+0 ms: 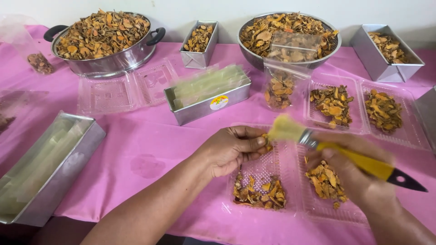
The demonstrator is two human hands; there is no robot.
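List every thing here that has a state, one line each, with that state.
left hand: pinching a dried slice
right hand: gripping the yellow-handled brush, blurred
near clamshell tray: open, partly filled
far clamshell tray: open, both halves filled
empty clamshell tray: open
handled pot: heaped full
colander: full, a bag lying on top
standing bag: open, partly filled

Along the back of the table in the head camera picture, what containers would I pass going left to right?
Handled steel pot → small metal tin → steel colander bowl → metal tin at far right. All hold dried orange-brown slices.
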